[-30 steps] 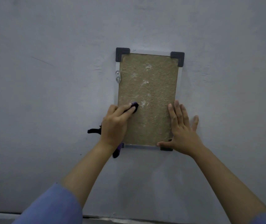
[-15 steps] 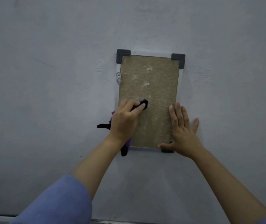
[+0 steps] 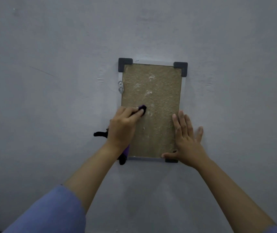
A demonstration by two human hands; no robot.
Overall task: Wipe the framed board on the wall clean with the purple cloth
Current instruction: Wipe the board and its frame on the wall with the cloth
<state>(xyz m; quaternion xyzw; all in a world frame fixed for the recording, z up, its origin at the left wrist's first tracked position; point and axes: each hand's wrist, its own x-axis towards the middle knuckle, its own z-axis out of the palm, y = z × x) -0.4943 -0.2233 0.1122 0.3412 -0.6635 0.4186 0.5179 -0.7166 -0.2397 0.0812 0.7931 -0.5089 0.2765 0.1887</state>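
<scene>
Left hand (image 3: 121,127): my fingers are clamped on the one purple cloth (image 3: 142,108), pressing it to the board; most of the cloth is hidden under my palm.
Board (image 3: 152,105): one, on the wall between my hands; three dark corner caps show.
Right hand (image 3: 187,140): flat, fingers spread, covering the board's lower right edge.

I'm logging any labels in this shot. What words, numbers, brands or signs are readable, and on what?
None readable: the brown cork board in its silver frame, its metal hanger, the purple cloth under the left hand, and the grey wall show no text.
</scene>
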